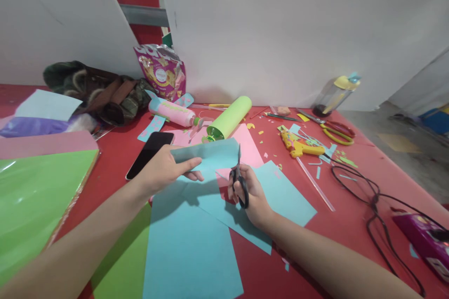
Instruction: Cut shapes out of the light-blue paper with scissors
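My left hand point(163, 168) pinches a light blue paper piece point(210, 155) by its left edge and holds it above the red table point(115, 154). My right hand point(250, 194) grips black-handled scissors point(239, 178), blades pointing up at the paper's right edge. Larger light blue sheets point(191, 243) lie flat beneath both hands, with pink paper point(247, 147) just behind.
A black phone point(150, 153) lies left of the hands. A green paper roll point(229, 117), pink bottle point(171, 113), snack bag point(161, 71), yellow glue gun point(298, 145) with black cord point(372, 196), yellow-red scissors point(335, 131) and bottle point(335, 94) sit behind. Green and pink sheets point(35, 187) stack left.
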`<state>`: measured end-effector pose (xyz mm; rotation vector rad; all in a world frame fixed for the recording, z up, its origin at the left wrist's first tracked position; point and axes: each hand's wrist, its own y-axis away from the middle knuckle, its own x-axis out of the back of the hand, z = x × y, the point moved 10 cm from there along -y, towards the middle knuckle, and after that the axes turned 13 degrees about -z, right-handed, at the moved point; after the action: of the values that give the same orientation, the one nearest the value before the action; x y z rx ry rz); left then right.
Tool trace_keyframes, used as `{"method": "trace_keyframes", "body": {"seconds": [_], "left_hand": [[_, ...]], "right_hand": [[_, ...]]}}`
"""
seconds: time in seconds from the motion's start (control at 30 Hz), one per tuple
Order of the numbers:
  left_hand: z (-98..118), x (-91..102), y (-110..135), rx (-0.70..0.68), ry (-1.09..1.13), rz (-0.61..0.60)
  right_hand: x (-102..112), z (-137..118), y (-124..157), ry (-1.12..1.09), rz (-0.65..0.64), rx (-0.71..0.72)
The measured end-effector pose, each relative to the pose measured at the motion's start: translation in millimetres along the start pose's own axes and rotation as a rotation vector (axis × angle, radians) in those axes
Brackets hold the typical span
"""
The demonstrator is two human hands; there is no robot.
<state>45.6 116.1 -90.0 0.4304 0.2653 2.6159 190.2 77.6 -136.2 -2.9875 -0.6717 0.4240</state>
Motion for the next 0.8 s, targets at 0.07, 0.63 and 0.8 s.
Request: {"method": "trace_keyframes", "body": {"seconds": [0.07,0.63,0.8], "left_hand": [[0.5,-0.2,-0.1,0.001,0.0,0.001],[1.1,0.6,0.9,0.036,-0.014,-0.03],[-0.4,-1.0,0.9,0.059,-0.058,-0.077]], "right_hand": [[0.0,0.5,0.2,-0.015,-0.001,0.008],[1.5,3.1,-0.9,-0.031,0.007,-0.002],[0.3,-1.2,-1.0,0.015,-0.02,0.019]]}}
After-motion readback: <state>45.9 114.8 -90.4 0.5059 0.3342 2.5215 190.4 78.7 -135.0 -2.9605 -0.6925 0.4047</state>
